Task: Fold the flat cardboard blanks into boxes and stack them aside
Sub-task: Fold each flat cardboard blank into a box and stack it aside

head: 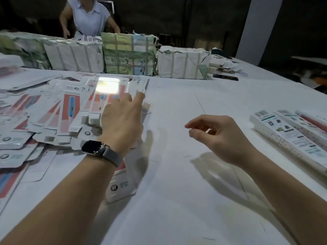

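Table [185, 106]: white, matt, smooth sheet covering, faint creases.
Flat blanks [58, 110]: thin printed card, glossy; one at the pile's far edge throws a bright glare patch. Red, pink, blue print on white.
Folded boxes [290, 137]: same card, white w/ printed panels, slight sheen.
Wrapped bundles [127, 53]: paper wrap, matt, torn and ragged at edges, bound w/ pale tape strips; some white, one w/ green printed paper.
Watch [92, 147]: dark glossy glass face, polished metal case; band looks like fine metal mesh, grey, satin.
Shirt [86, 16] on person across table: light cloth, matt.
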The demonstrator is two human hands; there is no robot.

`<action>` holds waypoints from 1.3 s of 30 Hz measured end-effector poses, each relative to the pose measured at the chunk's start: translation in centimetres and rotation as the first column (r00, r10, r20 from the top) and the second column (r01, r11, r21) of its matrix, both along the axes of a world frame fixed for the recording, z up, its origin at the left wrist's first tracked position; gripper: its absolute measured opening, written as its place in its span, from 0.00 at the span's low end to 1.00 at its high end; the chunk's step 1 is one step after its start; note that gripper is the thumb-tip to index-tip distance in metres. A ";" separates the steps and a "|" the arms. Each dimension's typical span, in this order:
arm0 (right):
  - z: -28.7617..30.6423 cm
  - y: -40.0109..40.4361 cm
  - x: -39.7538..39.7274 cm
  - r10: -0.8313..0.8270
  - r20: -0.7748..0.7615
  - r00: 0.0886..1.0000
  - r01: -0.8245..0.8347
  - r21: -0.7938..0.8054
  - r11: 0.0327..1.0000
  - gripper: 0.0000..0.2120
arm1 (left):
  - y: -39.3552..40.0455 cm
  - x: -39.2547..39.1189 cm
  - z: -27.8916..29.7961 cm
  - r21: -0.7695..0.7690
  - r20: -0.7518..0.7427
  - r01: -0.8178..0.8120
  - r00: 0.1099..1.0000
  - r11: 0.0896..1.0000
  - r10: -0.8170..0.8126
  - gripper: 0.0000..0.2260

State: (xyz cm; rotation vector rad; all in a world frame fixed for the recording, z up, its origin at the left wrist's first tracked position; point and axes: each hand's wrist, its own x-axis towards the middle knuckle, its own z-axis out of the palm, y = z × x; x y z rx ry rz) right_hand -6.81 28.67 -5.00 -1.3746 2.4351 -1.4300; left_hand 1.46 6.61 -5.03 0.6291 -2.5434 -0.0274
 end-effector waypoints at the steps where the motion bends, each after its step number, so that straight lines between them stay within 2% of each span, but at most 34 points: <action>1: -0.1 0.0 -0.1 -0.006 0.000 1.000 0.006 -0.004 1.000 0.10 | 0.2 -0.1 0.0 0.010 -0.018 0.035 0.999 0.999 -0.035 0.25; 3: -0.2 0.0 -0.3 -0.020 -0.001 1.000 0.020 -0.019 1.000 0.09 | 0.8 -0.2 0.0 0.028 -0.092 0.114 0.990 0.993 -0.112 0.26; 4: -0.2 -0.1 -0.3 -0.025 0.003 1.000 0.026 -0.036 0.999 0.09 | 1.3 -0.2 0.1 0.025 -0.177 0.174 0.970 0.984 -0.167 0.27; 6: -0.2 -0.3 -0.3 -0.040 0.030 0.999 0.042 -0.099 0.994 0.06 | 2.6 -0.2 0.4 0.018 -0.374 0.333 0.876 0.943 -0.303 0.28; 8: -0.1 -0.4 -0.6 -0.076 0.085 0.993 0.091 -0.192 0.977 0.11 | 4.1 -0.3 0.5 0.084 -0.544 0.471 0.760 0.878 -0.355 0.27; 9: -0.1 -0.4 -0.9 -0.114 0.117 0.987 0.138 -0.228 0.964 0.14 | 4.7 -0.4 0.4 0.200 -0.602 0.538 0.727 0.819 -0.330 0.25; 10: -0.1 -0.4 -1.2 -0.161 0.148 0.976 0.194 -0.250 0.949 0.17 | 5.3 -0.5 0.4 0.361 -0.644 0.601 0.714 0.713 -0.276 0.23; 12: 0.1 0.0 -1.9 -0.243 0.199 0.949 0.291 -0.263 0.920 0.22 | 6.1 -0.5 0.4 0.660 -0.651 0.656 0.743 0.365 -0.158 0.21; 13: 0.2 0.2 -2.1 -0.267 0.218 0.939 0.321 -0.267 0.909 0.23 | 6.3 -0.5 0.3 0.744 -0.615 0.632 0.775 0.218 -0.146 0.24; 14: 0.3 0.4 -2.4 -0.280 0.230 0.932 0.338 -0.270 0.902 0.24 | 6.4 -0.5 0.2 0.793 -0.574 0.596 0.800 0.127 -0.172 0.27; 17: 0.5 0.7 -2.6 -0.276 0.232 0.933 0.336 -0.284 0.898 0.25 | 6.6 -0.2 0.2 0.833 -0.525 0.553 0.796 0.009 -0.301 0.32; 20: 0.5 0.6 -2.2 -0.194 0.202 0.960 0.250 -0.301 0.920 0.32 | 6.9 0.1 0.2 0.836 -0.528 0.536 0.722 -0.122 -0.446 0.33; 22: 0.4 0.5 -1.8 -0.064 0.199 0.978 0.121 -0.287 0.950 0.37 | 7.2 0.0 -0.1 0.821 -0.567 0.514 0.685 -0.248 -0.457 0.30; 23: 0.3 0.4 -1.6 -0.008 0.188 0.982 0.058 -0.262 0.963 0.38 | 7.3 0.1 -0.2 0.809 -0.587 0.505 0.684 -0.300 -0.433 0.26; 25: 0.1 0.3 -1.3 0.004 0.081 0.997 0.010 -0.167 0.986 0.37 | 7.6 0.4 -0.1 0.820 -0.570 0.467 0.718 -0.330 -0.399 0.14; 26: 0.1 0.3 -1.2 -0.021 0.008 1.000 0.022 -0.114 0.993 0.36 | 7.6 0.6 -0.1 0.833 -0.548 0.438 0.736 -0.338 -0.397 0.14; 28: 0.2 0.6 -1.4 -0.056 -0.086 0.995 0.053 -0.035 0.998 0.35 | 7.3 0.7 -0.2 0.836 -0.543 0.428 0.734 -0.343 -0.407 0.20; 30: 0.3 0.9 -1.6 -0.058 -0.097 0.994 0.056 -0.015 0.998 0.33 | 7.3 0.6 -0.1 0.814 -0.579 0.475 0.708 -0.335 -0.404 0.24; 34: 0.2 0.7 -1.4 -0.046 -0.083 0.996 0.034 -0.140 0.990 0.24 | 7.4 0.8 0.0 0.801 -0.599 0.492 0.670 -0.342 -0.439 0.26; 39: 0.3 0.4 -1.4 -0.175 -0.073 0.982 0.147 -0.288 0.946 0.11 | 7.6 0.8 -0.1 0.830 -0.551 0.505 0.673 -0.239 -0.493 0.27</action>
